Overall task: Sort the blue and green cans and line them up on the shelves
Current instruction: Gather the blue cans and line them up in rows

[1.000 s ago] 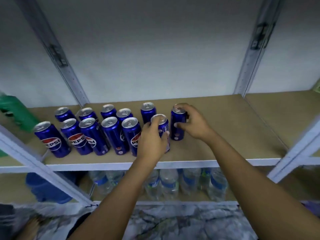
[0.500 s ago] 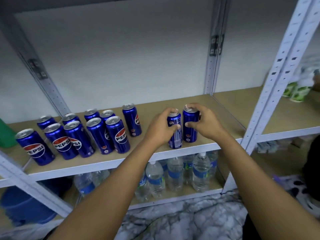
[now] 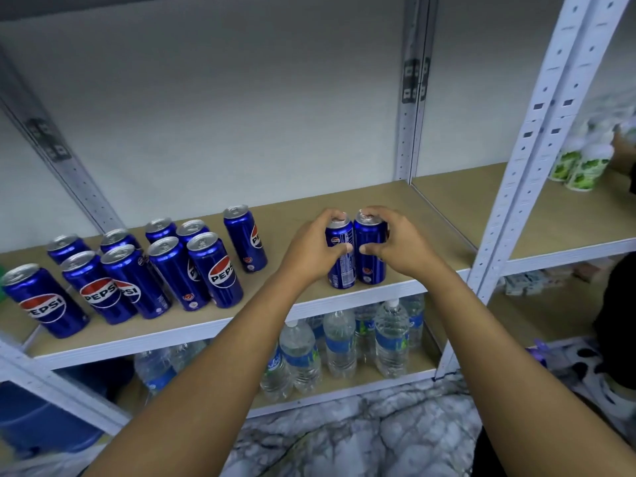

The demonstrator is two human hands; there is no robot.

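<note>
Head view looks down on a tan shelf board set in a white metal rack, and that board serves as the landmark for everything else. Near the board's front edge, right of its middle, two blue cans stand upright and touching side by side. The left hand curls round the left blue can, fingers over its far side and thumb pressed on its near face. The right hand grips the right blue can the same way, fingers draped over the rim and thumb on the front, so both hands are closed on a can each. Both cans rest on the board. Further left on the same board stands a cluster of blue Pepsi cans, upright, in two rough rows, several of them touching; one lone blue can stands behind and to the right of that cluster, apart from the held pair. Beyond the white upright post at the board's right end, a neighbouring board carries green-and-white cans, blurred, with part of another person's hand beside them at the picture edge. Under the landmark board, a lower shelf holds clear water bottles with blue labels, standing close together. Below that lies a marbled grey floor.
</note>
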